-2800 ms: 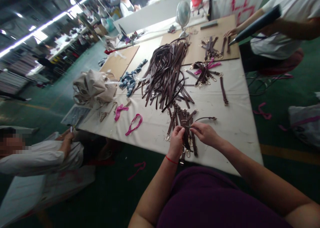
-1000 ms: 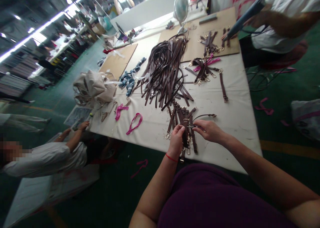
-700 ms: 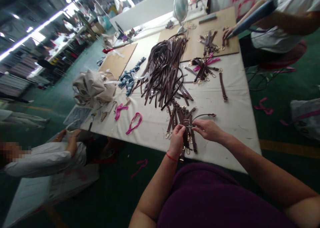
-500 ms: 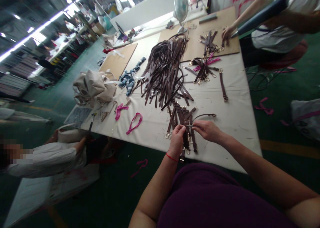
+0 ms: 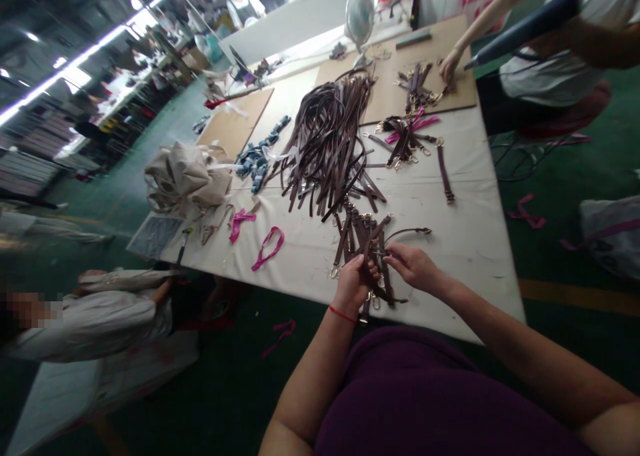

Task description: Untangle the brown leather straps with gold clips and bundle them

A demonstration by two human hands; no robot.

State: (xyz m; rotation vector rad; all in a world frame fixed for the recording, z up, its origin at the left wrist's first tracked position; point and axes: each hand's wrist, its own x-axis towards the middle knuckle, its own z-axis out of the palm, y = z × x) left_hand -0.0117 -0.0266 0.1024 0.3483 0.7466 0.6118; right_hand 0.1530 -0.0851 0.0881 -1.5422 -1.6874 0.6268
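My left hand (image 5: pixel 353 284) is closed round a bundle of short brown leather straps (image 5: pixel 369 241) with gold clasps, near the front edge of the white-covered table (image 5: pixel 465 243). My right hand (image 5: pixel 413 267) pinches one of these straps just right of the left hand. A thin dark strap (image 5: pixel 411 231) curves away to the right of the bundle. Behind it lies a large heap of long brown straps (image 5: pixel 331 136).
Pink ribbons (image 5: pixel 268 247) and a beige cloth bag (image 5: pixel 186 176) lie at the left. More clasped straps (image 5: pixel 407 141) sit further back. A person at the far right (image 5: pixel 555 49) holds a dark tool over a brown board (image 5: pixel 400 103). Another person (image 5: pixel 90 323) crouches low left. A small fan (image 5: pixel 359 23) stands at the back.
My left hand has closed more tightly round the strap bundle and tilted it. The person at the left has bent lower. The far person's hand moved along the board.
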